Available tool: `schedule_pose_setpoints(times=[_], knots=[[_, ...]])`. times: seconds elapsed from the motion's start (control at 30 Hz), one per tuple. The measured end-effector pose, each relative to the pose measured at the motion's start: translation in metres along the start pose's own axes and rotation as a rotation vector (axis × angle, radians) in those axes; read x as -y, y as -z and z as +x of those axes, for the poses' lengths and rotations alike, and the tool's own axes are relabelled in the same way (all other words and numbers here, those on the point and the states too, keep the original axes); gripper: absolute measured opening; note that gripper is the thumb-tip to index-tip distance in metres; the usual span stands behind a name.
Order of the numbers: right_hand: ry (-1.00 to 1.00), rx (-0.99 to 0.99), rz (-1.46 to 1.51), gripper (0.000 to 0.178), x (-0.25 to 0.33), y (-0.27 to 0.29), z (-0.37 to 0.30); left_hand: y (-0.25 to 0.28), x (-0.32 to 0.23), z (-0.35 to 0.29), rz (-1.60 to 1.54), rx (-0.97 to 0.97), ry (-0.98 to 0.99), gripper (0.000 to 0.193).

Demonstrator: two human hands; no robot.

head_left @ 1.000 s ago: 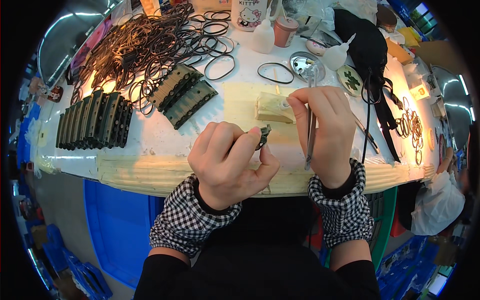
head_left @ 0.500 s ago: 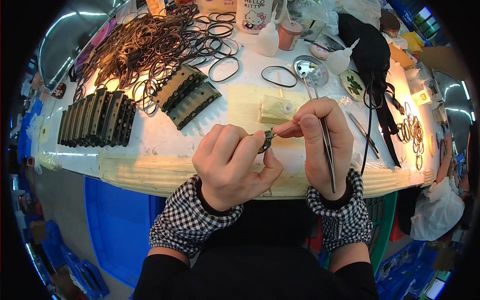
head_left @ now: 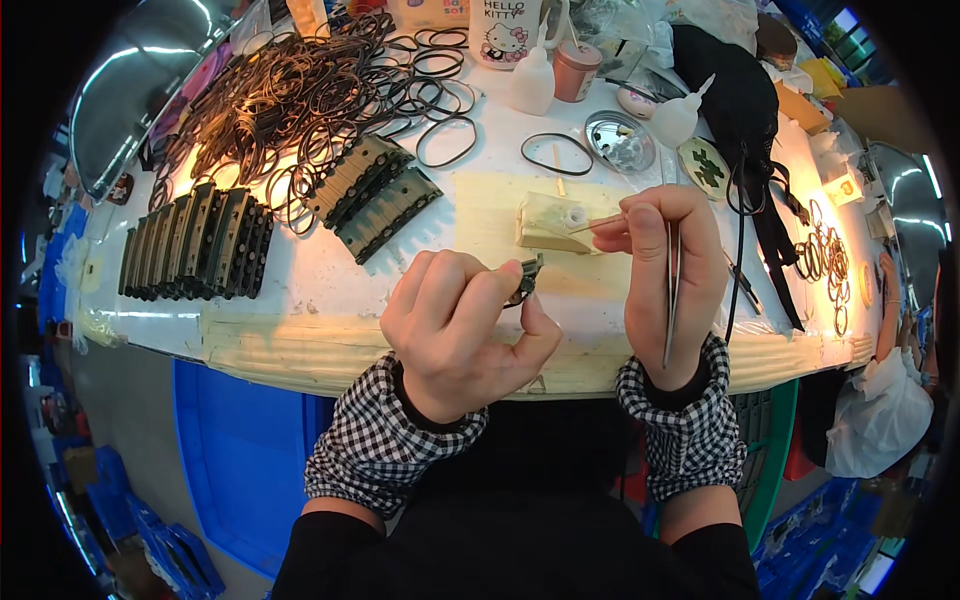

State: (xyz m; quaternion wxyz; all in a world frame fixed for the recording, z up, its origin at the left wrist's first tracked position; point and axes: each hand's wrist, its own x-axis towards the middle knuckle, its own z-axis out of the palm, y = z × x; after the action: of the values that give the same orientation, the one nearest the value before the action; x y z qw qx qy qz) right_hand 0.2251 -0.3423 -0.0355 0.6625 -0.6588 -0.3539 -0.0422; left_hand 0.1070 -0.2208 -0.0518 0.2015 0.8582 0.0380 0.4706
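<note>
My left hand [head_left: 450, 322] pinches a small dark green plastic part [head_left: 527, 280] between thumb and forefinger, above the table's near edge. In my right hand [head_left: 675, 270] a thin stick [head_left: 603, 221] is held between thumb and fingertips, pointing left. Metal tweezers [head_left: 671, 300] are tucked in the same hand, hanging down along the palm. The stick's tip is at the round whitish hollow [head_left: 574, 217] on a cream block [head_left: 540, 232]; whether it touches I cannot tell. That block stands beyond my hands on a yellowish patch of the tabletop.
Left stand rows of dark green wheeled model pieces [head_left: 195, 245], with two more [head_left: 375, 195] nearer the middle. Behind them lies a heap of dark rubber loops [head_left: 300, 90]. Squeeze bottles [head_left: 532, 82], a metal dish [head_left: 620, 140], a green-dotted lid [head_left: 705, 168] and a black bag [head_left: 725, 90] lie far right.
My right hand has drawn back to the right, taking the stick from the green part to the block's hollow. The left hand stays nearly in place, still pinching the part.
</note>
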Motion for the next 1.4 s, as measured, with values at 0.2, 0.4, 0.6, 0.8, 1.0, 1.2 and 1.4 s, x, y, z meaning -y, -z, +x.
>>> schedule_pose_setpoints(times=[0.2, 0.4, 0.6, 0.8, 1.0, 1.2, 1.4], knots=[[0.397, 0.02, -0.662, 0.011, -0.001, 0.004, 0.01, 0.007, 0.006, 0.0, -0.47, -0.027, 0.328, 0.017], [0.375, -0.041, -0.245, 0.01, 0.026, 0.002, 0.006, 0.016, 0.013, 0.004, -1.23, 0.077, 0.766, 0.006], [0.025, 0.088, 0.145, 0.004, 0.026, -0.022, -0.002, 0.015, 0.021, 0.001, -1.314, 0.159, 0.876, 0.012], [0.004, 0.117, 0.154, 0.005, 0.024, -0.025, -0.003, 0.015, 0.022, 0.002, -1.421, 0.148, 0.907, 0.004], [0.054, 0.128, 0.102, 0.005, 0.025, -0.025, -0.002, 0.016, 0.023, 0.001, -1.419, 0.149, 0.905, 0.003], [0.044, 0.113, 0.1, 0.005, 0.024, -0.025, -0.002, 0.016, 0.021, 0.002, -1.43, 0.147, 0.917, 0.004], [0.03, -0.044, 0.079, 0.004, 0.024, -0.019, 0.003, 0.015, 0.019, 0.003, -1.424, 0.127, 0.911, 0.004]])
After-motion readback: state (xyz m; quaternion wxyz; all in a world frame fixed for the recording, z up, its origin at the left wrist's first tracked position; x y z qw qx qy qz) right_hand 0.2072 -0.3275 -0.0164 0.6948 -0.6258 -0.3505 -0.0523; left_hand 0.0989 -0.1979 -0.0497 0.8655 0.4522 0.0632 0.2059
